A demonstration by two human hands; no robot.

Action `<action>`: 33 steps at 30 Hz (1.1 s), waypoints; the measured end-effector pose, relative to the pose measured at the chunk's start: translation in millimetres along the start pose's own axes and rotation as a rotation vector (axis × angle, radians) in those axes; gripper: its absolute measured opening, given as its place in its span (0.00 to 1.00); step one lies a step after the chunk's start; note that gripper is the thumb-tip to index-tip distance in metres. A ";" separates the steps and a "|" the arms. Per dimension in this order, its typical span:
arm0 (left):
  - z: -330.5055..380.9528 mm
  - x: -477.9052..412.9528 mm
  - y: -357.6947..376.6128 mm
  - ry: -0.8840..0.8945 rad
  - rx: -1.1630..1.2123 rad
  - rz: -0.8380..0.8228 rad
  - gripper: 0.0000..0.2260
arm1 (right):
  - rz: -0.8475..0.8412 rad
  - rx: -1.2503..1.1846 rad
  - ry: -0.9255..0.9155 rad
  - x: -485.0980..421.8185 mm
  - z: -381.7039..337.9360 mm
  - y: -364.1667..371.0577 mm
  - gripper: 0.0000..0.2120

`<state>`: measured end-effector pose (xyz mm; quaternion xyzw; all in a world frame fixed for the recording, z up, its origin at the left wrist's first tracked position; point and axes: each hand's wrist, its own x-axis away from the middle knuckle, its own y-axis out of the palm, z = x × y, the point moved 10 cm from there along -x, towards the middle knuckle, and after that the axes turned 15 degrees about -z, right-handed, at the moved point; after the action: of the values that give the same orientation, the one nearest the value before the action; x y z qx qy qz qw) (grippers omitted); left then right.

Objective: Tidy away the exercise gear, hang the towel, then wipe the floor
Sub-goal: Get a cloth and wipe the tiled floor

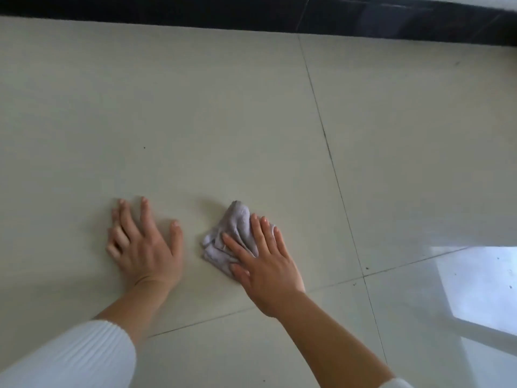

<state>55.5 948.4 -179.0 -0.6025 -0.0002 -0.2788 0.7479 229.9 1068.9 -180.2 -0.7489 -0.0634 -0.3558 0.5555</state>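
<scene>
Your right grip (265,264) presses the crumpled grey cloth (235,228) onto the tiled floor (195,107) with straight fingers, while your left grip (145,247) rests beside it, fingers spread

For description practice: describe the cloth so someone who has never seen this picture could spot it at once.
On the pale tiled floor below the dark skirting, look left of the long grout line. There the right hand presses flat on a crumpled cloth. It is the only greyish-lilac, wrinkled thing; the left hand rests on bare tile.
</scene>
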 end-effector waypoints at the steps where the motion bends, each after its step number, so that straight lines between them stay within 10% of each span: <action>1: 0.1 0.9 0.0 0.002 0.008 -0.004 0.31 | -0.005 0.024 0.023 15.0 4.5 9.9 0.25; 14: -5.5 1.4 2.8 0.028 0.009 0.053 0.32 | 0.074 -0.138 0.453 -1.0 161.2 -28.1 0.32; 18: -4.6 -3.2 8.1 0.048 -0.052 -0.079 0.33 | 0.083 -0.330 0.375 -17.7 146.6 -25.2 0.32; 28: 16.5 14.6 10.1 0.093 -0.305 -0.306 0.32 | 0.086 0.101 -0.338 61.0 -13.9 52.8 0.27; 33: 8.3 71.1 22.9 0.188 -0.326 -0.291 0.29 | 0.166 0.145 -0.145 84.5 86.1 52.5 0.29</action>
<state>127.9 929.0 -173.4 -0.6803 0.0275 -0.4349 0.5893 357.9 1099.4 -181.8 -0.7331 -0.0668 -0.2480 0.6298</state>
